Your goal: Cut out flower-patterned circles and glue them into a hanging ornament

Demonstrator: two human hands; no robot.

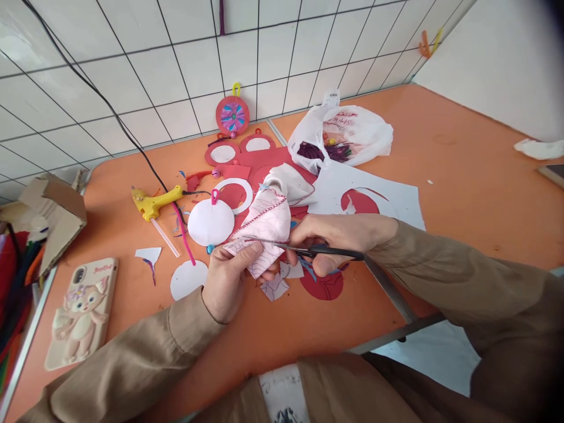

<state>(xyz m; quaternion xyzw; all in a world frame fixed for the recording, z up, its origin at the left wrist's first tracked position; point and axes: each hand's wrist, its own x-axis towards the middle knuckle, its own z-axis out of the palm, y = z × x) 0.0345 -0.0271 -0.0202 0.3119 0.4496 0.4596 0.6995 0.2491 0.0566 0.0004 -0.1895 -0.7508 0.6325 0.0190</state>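
So, your right fingers (pixel 304 228) grip scissors (pixel 335 251), blades (pixel 274 242) across cloth (pixel 271 217); your left fingers (pixel 221 255) pinch it, thumb (pixel 249 255) on top, likely to keep it still.

Craft workspace, scissors (pixel 318 251), yellow glue gun (pixel 154 205), paper scraps (pixel 150 253), orange table (pixel 462 176), white-tiled wall (pixel 279 50)

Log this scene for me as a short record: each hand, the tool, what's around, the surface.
Left hand: pinching pink-and-white patterned cloth with red stitching
Right hand: gripping black-handled metal scissors
Scissors: blades lying across the cloth
Left side: yellow plastic glue gun; beige phone case with a raised cartoon animal
Behind: crumpled white plastic bag; round red ornament with yellow loop
Surface: orange table
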